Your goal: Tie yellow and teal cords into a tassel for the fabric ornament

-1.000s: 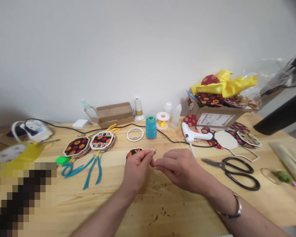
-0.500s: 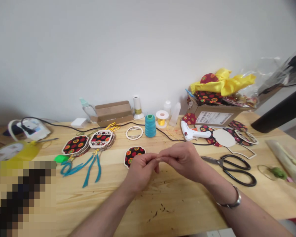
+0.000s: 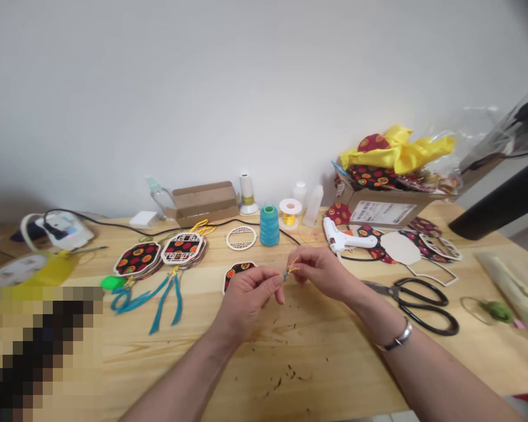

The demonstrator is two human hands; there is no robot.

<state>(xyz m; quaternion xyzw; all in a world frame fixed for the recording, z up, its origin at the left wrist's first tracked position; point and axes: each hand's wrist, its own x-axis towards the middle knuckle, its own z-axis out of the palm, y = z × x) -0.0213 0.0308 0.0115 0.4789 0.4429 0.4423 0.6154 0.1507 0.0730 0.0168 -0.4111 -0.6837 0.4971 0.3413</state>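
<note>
Head view: both hands meet above the table [image 3: 343,392], near the middle of the frame, over a small cord [image 3: 286,275] — teal at one end, yellow strands [image 3: 294,268] splaying from the other. Left hand [image 3: 249,296] pinches the teal end between thumb and index finger, other fingers curled under. Right hand [image 3: 319,271] has bent fingers, tips at the yellow strands; cannot tell whether they grip or only touch. Bracelet [image 3: 398,340] on the right wrist. Patterned piece [image 3: 237,271] lies just beyond the left hand, partly hidden by it. Behind that, a cutout ring [image 3: 229,238] sits flat, just beside an upright teal spool [image 3: 270,228]. Next to the right of it: yellow spool [image 3: 290,221], then a white bottle [image 3: 314,205]. Glue gun [image 3: 356,241] lies beyond the right hand; scissors [image 3: 396,291] lie to the right, handles pointing away from the forearm, blade tip hidden behind it. Left side of table: two stacks of patterned pieces side by side, a plain-faced stack [image 3: 137,259] and a lattice-faced stack [image 3: 183,249], teal tassels [image 3: 176,302] trailing toward the near edge. Rear right: box [image 3: 383,211] with yellow cloth [image 3: 407,155] heaped on top. Dark scraps [image 3: 289,368] scattered on the wood in front of the hands. Lower left corner is pixelated — content unreadable.
</note>
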